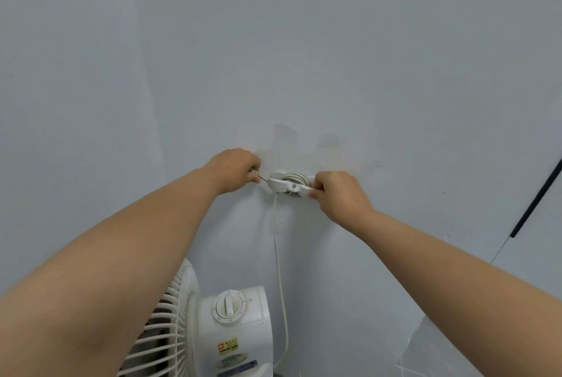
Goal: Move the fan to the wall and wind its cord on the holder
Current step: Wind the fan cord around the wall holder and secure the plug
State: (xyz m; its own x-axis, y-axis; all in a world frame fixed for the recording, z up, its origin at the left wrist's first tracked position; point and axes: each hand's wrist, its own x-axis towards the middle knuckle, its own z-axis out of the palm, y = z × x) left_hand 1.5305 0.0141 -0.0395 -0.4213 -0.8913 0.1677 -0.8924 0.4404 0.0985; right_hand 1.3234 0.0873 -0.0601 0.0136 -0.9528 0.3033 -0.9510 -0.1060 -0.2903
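Mostly hidden, left fingers (254, 176) seemingly pinching cord (277, 242), right fingers (317, 191) gripping holder (282, 183), fan (234, 331) cropped.

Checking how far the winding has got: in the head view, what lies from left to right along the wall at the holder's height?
left hand → plug it grips, prong showing → cord holder → right hand, pinching the holder's end → dark strip

A bare corner of a home's room, where a pale blue-grey wall (304, 57) shows patched, scuffed paint (a household fan (234, 331) stands below a wall-mounted cord holder (280, 183)).
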